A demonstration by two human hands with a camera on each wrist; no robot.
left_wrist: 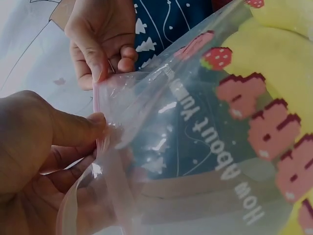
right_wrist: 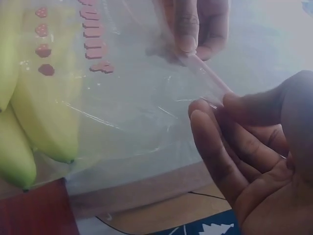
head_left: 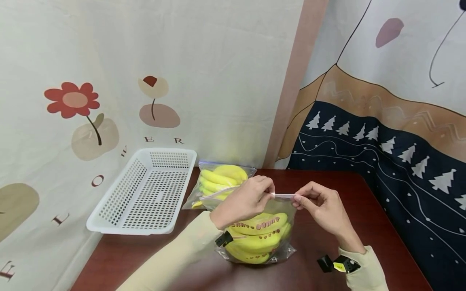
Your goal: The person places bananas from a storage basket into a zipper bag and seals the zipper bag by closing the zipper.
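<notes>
A clear zip bag (head_left: 255, 238) printed with pink letters and small strawberries stands on the table with yellow bananas (head_left: 251, 244) inside. Its pink zip strip (head_left: 284, 196) runs along the top edge. My left hand (head_left: 245, 200) pinches this strip between thumb and fingers, partway along. At the bag's right corner, my right hand (head_left: 320, 206) pinches the end of the same strip. Between the two hands the strip is straight and pressed flat, while left of my left thumb the bag's mouth (left_wrist: 68, 210) gapes in the left wrist view.
Behind the held bag lies a second zip bag (head_left: 251, 170) of bananas with a purple-blue strip. A white perforated plastic basket (head_left: 145, 230) sits to the left on the dark red table (head_left: 327, 242). A printed cloth (head_left: 225, 81) hangs along the back.
</notes>
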